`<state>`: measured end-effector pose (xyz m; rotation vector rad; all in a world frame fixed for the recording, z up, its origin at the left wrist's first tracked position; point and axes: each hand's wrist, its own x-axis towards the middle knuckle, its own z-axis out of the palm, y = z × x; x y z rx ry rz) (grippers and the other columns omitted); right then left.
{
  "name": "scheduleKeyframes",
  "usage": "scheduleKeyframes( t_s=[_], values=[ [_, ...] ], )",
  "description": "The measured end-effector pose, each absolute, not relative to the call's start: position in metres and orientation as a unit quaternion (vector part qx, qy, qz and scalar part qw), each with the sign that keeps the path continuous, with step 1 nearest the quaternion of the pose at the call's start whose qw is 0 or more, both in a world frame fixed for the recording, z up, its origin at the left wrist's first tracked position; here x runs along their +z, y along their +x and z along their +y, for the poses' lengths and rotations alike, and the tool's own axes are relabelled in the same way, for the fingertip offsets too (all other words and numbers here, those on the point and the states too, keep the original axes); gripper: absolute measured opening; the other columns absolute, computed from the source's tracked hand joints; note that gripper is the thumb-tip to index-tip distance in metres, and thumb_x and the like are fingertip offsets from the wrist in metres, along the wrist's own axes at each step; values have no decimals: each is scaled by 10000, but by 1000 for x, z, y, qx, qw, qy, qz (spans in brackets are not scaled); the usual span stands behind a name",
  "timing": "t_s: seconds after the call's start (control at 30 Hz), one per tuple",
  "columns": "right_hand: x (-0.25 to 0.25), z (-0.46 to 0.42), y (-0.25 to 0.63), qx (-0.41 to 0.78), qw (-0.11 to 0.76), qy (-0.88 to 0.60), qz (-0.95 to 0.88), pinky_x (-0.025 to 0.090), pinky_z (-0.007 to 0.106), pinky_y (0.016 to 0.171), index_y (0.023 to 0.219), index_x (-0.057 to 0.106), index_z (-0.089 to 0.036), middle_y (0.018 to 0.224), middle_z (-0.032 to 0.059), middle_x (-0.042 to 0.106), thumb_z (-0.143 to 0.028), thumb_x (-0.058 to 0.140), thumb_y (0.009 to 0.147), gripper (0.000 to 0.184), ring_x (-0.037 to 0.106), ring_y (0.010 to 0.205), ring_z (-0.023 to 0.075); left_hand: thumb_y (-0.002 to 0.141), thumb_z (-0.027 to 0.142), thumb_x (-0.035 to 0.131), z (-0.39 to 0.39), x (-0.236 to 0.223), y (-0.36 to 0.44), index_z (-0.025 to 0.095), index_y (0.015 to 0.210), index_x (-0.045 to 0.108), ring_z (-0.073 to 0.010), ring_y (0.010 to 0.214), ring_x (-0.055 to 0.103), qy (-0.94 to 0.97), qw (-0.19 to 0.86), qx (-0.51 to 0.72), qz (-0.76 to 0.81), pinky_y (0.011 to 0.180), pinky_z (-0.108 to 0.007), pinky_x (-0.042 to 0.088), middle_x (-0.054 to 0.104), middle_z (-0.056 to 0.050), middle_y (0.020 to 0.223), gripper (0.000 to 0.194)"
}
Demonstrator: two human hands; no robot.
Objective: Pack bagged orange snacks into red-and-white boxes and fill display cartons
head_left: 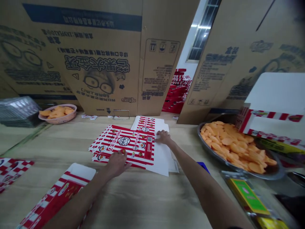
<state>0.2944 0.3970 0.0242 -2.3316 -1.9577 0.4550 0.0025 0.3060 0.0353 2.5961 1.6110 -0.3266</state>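
A flat, unfolded red-and-white striped carton (128,144) lies on the wooden table (143,197), on top of a small stack of the same flat cartons (164,160). My left hand (116,163) presses flat on the carton's near edge, fingers spread. My right hand (163,136) rests on the carton's right edge, fingertips curled onto the card where the red print meets the white flap.
A metal tray of orange chips (235,146) sits at the right, with a folded carton (274,108) behind it. A pink basket of chips (57,113) stands far left beside stacked clear trays (17,109). Another flat carton (57,194) lies near left. Big cardboard boxes (95,57) wall the back.
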Motion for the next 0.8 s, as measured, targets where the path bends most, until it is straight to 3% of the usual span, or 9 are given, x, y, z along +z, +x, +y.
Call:
scheduleKeyframes(
  t_s=[0.23,0.37,0.5,0.67,0.8],
  values=[
    [38,415,309,210,14,-711,-671,443,272,790,926,655,-208,1034,28,642,-308,731,665,290,583,963,206,834,394,595,304,18,1,95,1330,486,-377,1123,566,827,28,-81,555,890,-458,455,611,-257,1182,589],
    [41,411,307,209,38,-716,-665,444,317,823,862,671,-210,1041,32,647,-266,752,632,251,577,1001,235,848,404,583,305,17,-2,150,1321,499,-344,1130,570,827,28,-73,557,907,-433,450,609,-217,1209,544],
    [49,411,305,228,78,-723,-648,449,341,837,752,663,-204,973,27,658,-200,762,594,187,583,996,247,867,399,553,305,22,2,128,1276,537,-340,1084,596,823,25,-75,563,857,-425,472,645,-220,1128,490],
    [78,409,331,322,146,-706,-614,496,239,692,750,660,-167,704,14,656,-191,736,648,130,623,738,155,920,376,444,305,26,9,95,1175,603,-315,982,637,822,25,-74,563,808,-409,481,675,-218,1014,411],
    [100,381,360,384,200,-694,-575,526,241,618,707,639,-126,612,32,643,-247,735,678,157,619,608,139,924,374,429,304,25,7,68,1201,575,-316,1008,622,825,26,-59,562,851,-419,458,668,-230,1034,438]
  ],
)
